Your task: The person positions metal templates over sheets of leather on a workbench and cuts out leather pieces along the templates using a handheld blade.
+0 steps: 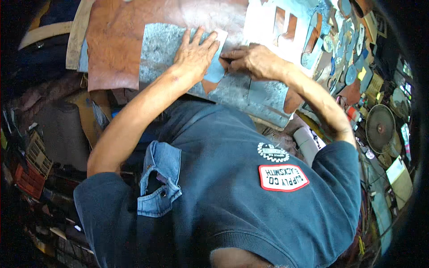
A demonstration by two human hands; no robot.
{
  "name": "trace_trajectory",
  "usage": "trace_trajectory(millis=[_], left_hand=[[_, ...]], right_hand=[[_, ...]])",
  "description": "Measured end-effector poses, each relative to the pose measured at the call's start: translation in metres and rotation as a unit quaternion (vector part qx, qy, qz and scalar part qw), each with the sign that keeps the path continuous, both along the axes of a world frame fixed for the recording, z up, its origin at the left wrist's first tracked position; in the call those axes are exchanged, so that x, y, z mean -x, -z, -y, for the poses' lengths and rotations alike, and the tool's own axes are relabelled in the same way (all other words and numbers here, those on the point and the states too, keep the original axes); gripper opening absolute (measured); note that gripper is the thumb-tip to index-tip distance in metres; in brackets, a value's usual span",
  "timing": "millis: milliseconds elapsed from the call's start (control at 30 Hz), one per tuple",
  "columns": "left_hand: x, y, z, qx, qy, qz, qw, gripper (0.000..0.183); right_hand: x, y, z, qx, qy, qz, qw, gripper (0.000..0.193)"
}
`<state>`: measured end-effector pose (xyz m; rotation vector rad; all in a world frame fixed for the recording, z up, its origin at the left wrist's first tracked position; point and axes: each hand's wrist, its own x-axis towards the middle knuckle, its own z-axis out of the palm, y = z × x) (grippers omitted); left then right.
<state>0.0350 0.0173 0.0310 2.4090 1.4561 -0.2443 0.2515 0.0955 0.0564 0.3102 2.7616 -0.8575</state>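
Observation:
My left hand [195,54] lies flat with its fingers spread on a pale, blue-grey template-like sheet [216,73]. A pointed bit of brown leather [208,86] sticks out from under that sheet's lower edge. Just right of it, my right hand [258,61] is closed, its fingers curled and pointing left at the sheet's edge. What it grips, if anything, is hidden by the fingers. Under both hands is a mottled grey board [157,51]. A large brown leather hide [114,40] spreads to the left and behind.
A white sheet with cut-out slots [263,18] lies behind my right hand. Several flat cut shapes [351,75] are heaped at the far right, above a round fan [380,128]. A white roll [307,144] stands below the board's right corner.

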Motion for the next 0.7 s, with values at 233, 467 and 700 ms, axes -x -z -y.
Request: trace_trajectory(millis=[233, 467, 700], left_hand=[[0.001, -0.01, 0.0, 0.058, 0.001, 0.005, 0.998, 0.083], [0.0, -0.014, -0.002, 0.075, -0.001, 0.01, 0.997, 0.083], [0.0, -0.015, -0.004, 0.066, 0.005, -0.007, 0.998, 0.083]], right_hand=[[-0.015, -0.014, 0.012, 0.0, 0.389, -0.106, 0.915, 0.021], [0.018, 0.015, 0.007, -0.002, 0.411, -0.111, 0.905, 0.023], [0.02, 0.021, 0.001, -0.012, 0.387, -0.12, 0.914, 0.023]])
